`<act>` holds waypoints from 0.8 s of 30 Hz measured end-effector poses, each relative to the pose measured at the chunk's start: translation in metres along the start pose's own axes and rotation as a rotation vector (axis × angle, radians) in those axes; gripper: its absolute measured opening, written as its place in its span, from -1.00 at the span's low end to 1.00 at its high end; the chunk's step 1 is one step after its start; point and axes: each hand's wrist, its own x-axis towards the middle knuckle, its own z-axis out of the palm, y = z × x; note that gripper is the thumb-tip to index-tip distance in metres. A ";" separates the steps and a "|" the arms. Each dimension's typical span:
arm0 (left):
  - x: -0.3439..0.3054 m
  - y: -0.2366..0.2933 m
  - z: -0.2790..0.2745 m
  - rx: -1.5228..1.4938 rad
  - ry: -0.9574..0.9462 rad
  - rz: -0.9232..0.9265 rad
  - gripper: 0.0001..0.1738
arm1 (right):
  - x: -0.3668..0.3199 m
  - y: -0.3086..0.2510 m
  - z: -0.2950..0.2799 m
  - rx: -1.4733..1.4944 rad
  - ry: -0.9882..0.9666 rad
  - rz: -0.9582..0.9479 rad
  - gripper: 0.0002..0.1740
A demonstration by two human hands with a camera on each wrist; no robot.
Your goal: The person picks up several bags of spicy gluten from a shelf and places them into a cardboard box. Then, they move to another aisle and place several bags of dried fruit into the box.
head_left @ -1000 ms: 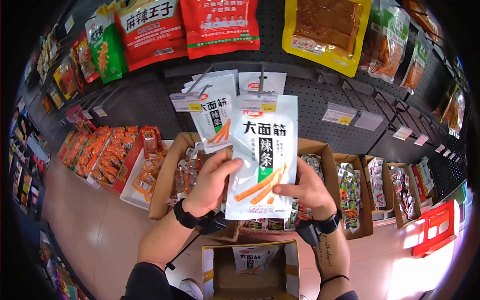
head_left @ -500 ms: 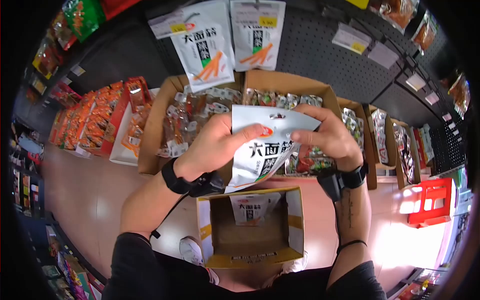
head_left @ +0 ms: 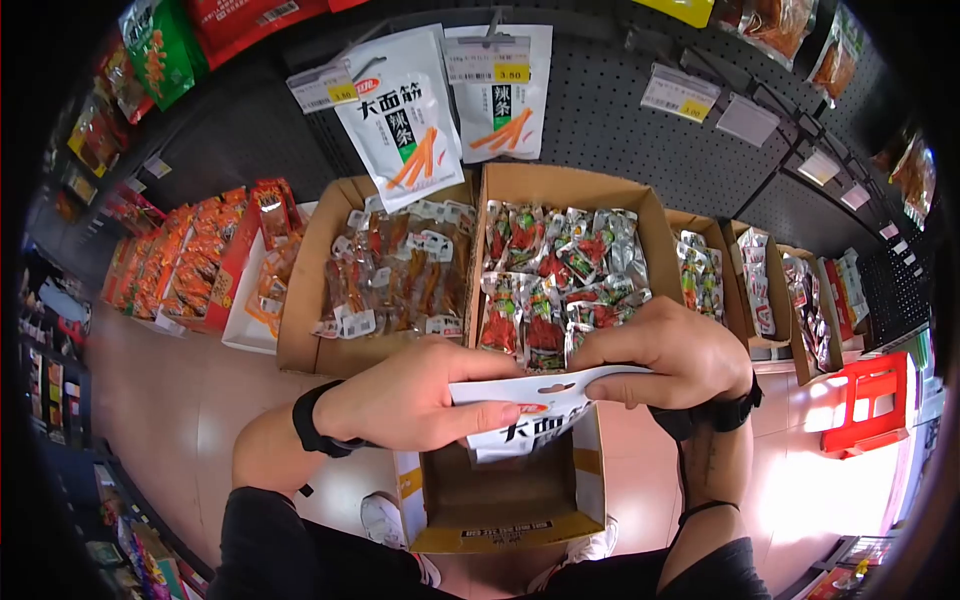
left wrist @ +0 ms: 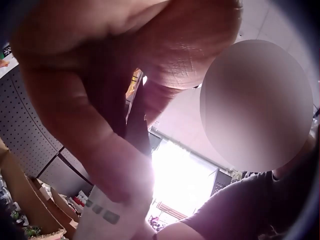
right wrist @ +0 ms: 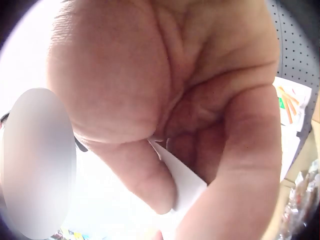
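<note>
Both hands hold a white snack packet point(head_left: 535, 408) with black lettering, top edge up, above an open cardboard box point(head_left: 510, 540). My left hand point(head_left: 410, 392) pinches its left side, thumb on the printed front and fingers behind. The right hand point(head_left: 680, 352) pinches the upper right corner between thumb and curled fingers. In the right wrist view, the pale edge of the packet point(right wrist: 184, 182) runs between thumb and fingers. The left wrist view shows part of the packet point(left wrist: 105, 215) below the fingers. Most of the box's back interior is hidden behind the held packet.
Matching white packets point(head_left: 400, 120) hang from hooks on the black pegboard point(head_left: 590, 110). Below them stand cartons of clear-wrapped snacks point(head_left: 400, 265) and silver-wrapped snacks point(head_left: 560, 270). Orange packs point(head_left: 200, 255) fill boxes at left. A red plastic stool point(head_left: 868, 405) stands at right.
The hands have lowered the packet from in front of the hooks to above the box, and it now tilts away from view. Both hands shifted to its upper part. The head view turned downward.
</note>
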 end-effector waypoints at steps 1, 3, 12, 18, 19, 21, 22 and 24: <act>0.000 0.000 -0.001 0.009 0.000 0.003 -0.70 | 0.001 0.001 0.001 0.019 0.007 -0.044 -0.80; 0.000 -0.007 -0.002 0.003 -0.050 0.022 -0.69 | 0.004 0.008 0.004 0.026 0.010 -0.089 -0.78; 0.025 -0.128 0.051 0.873 -0.154 -0.003 -0.66 | 0.029 0.117 0.083 -0.450 -0.240 0.256 -0.78; 0.029 -0.127 0.054 0.970 -0.194 -0.008 -0.71 | 0.038 0.115 0.087 -0.495 -0.379 0.344 -0.79; 0.028 -0.128 0.052 0.973 -0.188 -0.010 -0.71 | 0.038 0.116 0.086 -0.481 -0.359 0.330 -0.81; 0.030 -0.130 0.044 1.032 -0.141 0.035 -0.69 | 0.036 0.117 0.079 -0.418 -0.266 0.263 -0.79; 0.033 -0.116 0.029 1.036 -0.075 -0.023 -0.66 | 0.038 0.113 0.073 -0.425 -0.266 0.255 -0.79; 0.042 -0.086 -0.013 0.996 0.169 -0.184 -0.65 | 0.041 0.098 0.056 -0.358 -0.095 0.255 -0.77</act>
